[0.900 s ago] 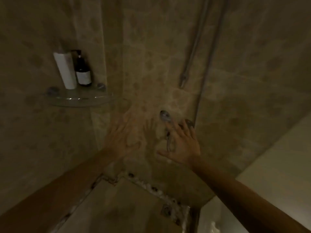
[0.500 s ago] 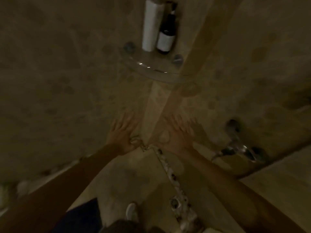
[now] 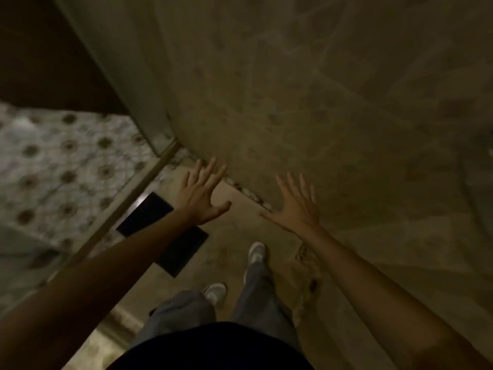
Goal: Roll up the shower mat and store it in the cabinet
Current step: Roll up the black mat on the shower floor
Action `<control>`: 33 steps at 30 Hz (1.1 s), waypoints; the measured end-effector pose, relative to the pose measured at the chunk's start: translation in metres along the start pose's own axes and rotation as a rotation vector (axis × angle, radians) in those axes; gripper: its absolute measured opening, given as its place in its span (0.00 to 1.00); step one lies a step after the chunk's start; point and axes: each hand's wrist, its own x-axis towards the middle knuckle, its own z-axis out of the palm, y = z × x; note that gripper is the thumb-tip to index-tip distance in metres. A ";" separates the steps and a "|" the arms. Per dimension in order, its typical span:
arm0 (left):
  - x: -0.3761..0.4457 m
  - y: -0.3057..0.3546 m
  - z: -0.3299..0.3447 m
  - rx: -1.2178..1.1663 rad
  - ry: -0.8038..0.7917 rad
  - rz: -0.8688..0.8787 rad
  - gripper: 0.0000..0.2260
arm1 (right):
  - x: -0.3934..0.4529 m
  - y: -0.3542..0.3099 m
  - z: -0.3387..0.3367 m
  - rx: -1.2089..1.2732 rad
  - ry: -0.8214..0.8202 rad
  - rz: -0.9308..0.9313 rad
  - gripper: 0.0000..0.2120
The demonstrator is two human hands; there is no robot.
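Note:
A dark rectangular mat (image 3: pixel 184 248) lies flat on the beige shower floor, close to the threshold, and my left forearm crosses over its middle. My left hand (image 3: pixel 201 194) hovers above the floor just past the mat, fingers spread and empty. My right hand (image 3: pixel 297 206) is held out to the right of it, near the base of the tiled wall, also spread and empty. Neither hand touches the mat. No cabinet is in view.
A tiled wall (image 3: pixel 320 102) rises right in front. A metal threshold rail (image 3: pixel 138 190) and a glass panel (image 3: pixel 128 76) bound the shower on the left, with patterned floor tiles (image 3: pixel 61 161) beyond. My feet in light shoes (image 3: pixel 256 252) stand on the shower floor.
The view has swung left and down, from the corner shelf and tap to the floor. The dark mat and my legs have come fully into view. Both hands stay spread and empty.

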 end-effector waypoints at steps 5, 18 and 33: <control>-0.037 -0.018 0.033 -0.006 -0.046 -0.329 0.43 | 0.067 -0.012 0.031 -0.094 -0.172 -0.224 0.55; -0.192 -0.053 0.141 -0.235 0.024 -0.891 0.43 | 0.102 -0.116 0.129 -0.368 -0.489 -0.748 0.55; -0.220 -0.172 0.374 -0.372 -0.177 -0.852 0.40 | 0.170 -0.156 0.347 -0.371 -0.672 -0.943 0.42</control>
